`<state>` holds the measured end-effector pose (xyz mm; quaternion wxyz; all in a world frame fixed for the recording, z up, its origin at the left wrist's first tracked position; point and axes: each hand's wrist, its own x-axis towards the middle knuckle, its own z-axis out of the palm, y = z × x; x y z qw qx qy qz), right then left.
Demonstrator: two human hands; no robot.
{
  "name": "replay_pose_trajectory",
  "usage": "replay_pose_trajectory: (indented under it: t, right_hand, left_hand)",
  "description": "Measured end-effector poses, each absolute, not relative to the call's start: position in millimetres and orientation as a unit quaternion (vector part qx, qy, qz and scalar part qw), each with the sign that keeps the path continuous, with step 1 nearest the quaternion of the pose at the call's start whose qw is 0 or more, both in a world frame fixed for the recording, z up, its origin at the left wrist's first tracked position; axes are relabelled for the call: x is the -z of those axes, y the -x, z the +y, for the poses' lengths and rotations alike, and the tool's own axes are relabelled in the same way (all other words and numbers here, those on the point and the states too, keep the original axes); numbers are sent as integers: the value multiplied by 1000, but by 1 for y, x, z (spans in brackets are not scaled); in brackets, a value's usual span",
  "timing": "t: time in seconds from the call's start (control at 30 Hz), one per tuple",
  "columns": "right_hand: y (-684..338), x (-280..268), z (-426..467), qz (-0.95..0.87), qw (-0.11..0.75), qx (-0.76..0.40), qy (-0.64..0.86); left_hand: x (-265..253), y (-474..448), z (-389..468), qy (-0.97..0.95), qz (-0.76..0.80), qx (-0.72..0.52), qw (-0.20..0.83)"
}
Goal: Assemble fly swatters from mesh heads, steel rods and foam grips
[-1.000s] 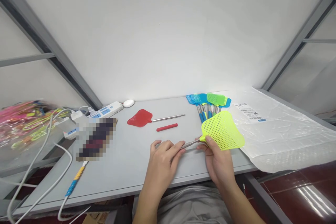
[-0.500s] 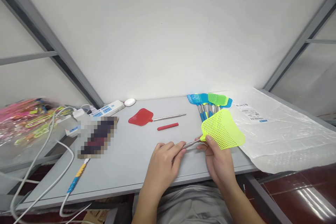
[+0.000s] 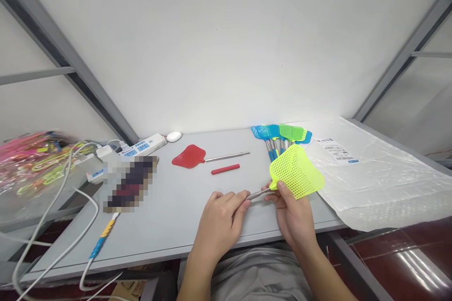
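A yellow-green fly swatter (image 3: 298,171) with a perforated head and a metal rod is held between my two hands above the table's front part. My left hand (image 3: 224,214) is closed around the rod, hiding its lower end. My right hand (image 3: 291,211) pinches the neck of the swatter, thumb on top where the head joins the rod. Beyond my hands lies a red fly swatter head (image 3: 189,156) on its bare metal rod (image 3: 228,156). A separate red handle sleeve (image 3: 225,169) rests just in front of that rod.
Several blue and green fly swatters (image 3: 278,134) lie in a fanned pile at the back. A white plastic mailer (image 3: 374,178) covers the table's right side. On the left are a power strip (image 3: 146,146), a white cable (image 3: 58,249), a pixelated object (image 3: 132,183) and bagged colourful items (image 3: 38,160).
The yellow-green swatter's head has tilted slightly and shifted a little to the left. Both hands keep the same grip, and the things on the table stay put.
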<state>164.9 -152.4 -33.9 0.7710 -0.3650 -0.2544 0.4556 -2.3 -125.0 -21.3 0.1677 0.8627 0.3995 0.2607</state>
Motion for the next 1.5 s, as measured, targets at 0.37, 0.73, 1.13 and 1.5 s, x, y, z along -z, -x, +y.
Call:
replay_pose_trajectory:
  t: [0.37,0.73,1.13,1.5]
  right_hand:
    - [-168,34,-153,-283,752,-464,373]
    - [-169,37,-154,-295,749,-454,382]
    - [-171,35,-152,-296,719,-513,365]
    - [-172,32,-148,-205,774,-484,354]
  left_hand:
    - [24,4,-125,-864,407,-264,138]
    - [8,8,-134,-864,426,-229,140]
    - [-27,14,-132,-867,450,-134,169]
    - [-6,-24,-129,-863,456,-214,-46]
